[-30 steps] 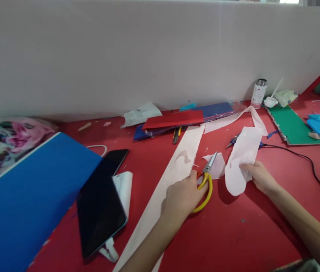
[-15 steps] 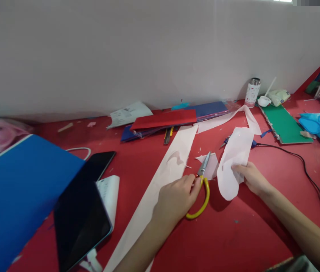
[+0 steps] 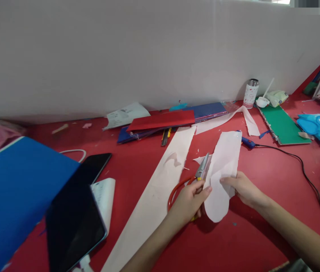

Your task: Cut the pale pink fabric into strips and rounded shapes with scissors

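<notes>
A white, boot-shaped paper piece [image 3: 221, 166], with what looks like more than one layer, is held a little above the red table. My right hand [image 3: 246, 189] pinches its right edge, thumb on top. At its lower left edge my left hand [image 3: 192, 198] is closed, thumb and fingertips on the paper. Scissors [image 3: 201, 172] with red and yellow handles lie under and beside my left hand, blades pointing away; the hand hides part of the handles. A small white scrap is partly covered behind the blades. A long white strip [image 3: 160, 181] runs along the left.
A tablet [image 3: 75, 230] leans on a white box at left, near a blue board [image 3: 20, 196]. Behind lie red and blue folders [image 3: 162, 120]. A glue gun [image 3: 247, 142] trails a black cord at right. A bottle [image 3: 251, 93] and green board [image 3: 283, 124] stand farther back.
The paper piece has come left and nearer, uncovering the glue gun. My left hand has shifted from the yellow scissor handle to the paper's edge, and the red handle now shows.
</notes>
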A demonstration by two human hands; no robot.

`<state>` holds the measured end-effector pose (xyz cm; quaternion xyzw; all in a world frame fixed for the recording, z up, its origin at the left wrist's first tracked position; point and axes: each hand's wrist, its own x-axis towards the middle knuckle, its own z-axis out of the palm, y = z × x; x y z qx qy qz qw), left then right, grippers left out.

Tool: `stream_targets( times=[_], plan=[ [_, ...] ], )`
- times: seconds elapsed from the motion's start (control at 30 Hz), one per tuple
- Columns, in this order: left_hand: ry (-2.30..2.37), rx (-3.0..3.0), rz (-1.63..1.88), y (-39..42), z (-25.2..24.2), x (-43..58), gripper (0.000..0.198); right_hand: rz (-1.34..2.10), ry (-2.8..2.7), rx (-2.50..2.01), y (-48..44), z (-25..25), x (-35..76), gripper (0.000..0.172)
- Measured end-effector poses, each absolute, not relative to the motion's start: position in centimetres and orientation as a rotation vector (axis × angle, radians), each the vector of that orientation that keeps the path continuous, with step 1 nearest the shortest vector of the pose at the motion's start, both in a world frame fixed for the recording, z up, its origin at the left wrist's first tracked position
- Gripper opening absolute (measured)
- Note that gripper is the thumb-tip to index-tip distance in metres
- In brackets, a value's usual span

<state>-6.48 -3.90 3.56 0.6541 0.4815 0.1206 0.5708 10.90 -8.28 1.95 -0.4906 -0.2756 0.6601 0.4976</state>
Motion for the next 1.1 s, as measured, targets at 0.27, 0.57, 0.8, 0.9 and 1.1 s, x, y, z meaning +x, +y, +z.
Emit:
stream_targets(
  times=[0.27,0.57,0.8,0.9,1.1],
  plan=[
    [1.039,1.467,0.395,-3.8,3.8,-6.3,0.029,1.576,-0.693,-1.235,-8.3,2.3,10.6,0.023],
    [1.064,1.292,0.363,-4.0,3.9,-6.5,0.028,1.537,-0.750,-1.256,-8.4,1.3,10.6,0.023],
    [1.064,1.274,0.289,-3.9,4.2,-6.2,0.032,1.578,-0.709,-1.225,-8.4,1.8,10.3,0.025],
    [1.047,1.240,0.352,-3.9,4.4,-6.2,0.032,1.604,-0.734,-1.213,-8.5,1.9,10.4,0.025],
    [1.013,1.190,0.358,-3.8,4.2,-6.4,0.041,1.601,-0.743,-1.210,-8.4,1.6,10.6,0.023]
  ],
)
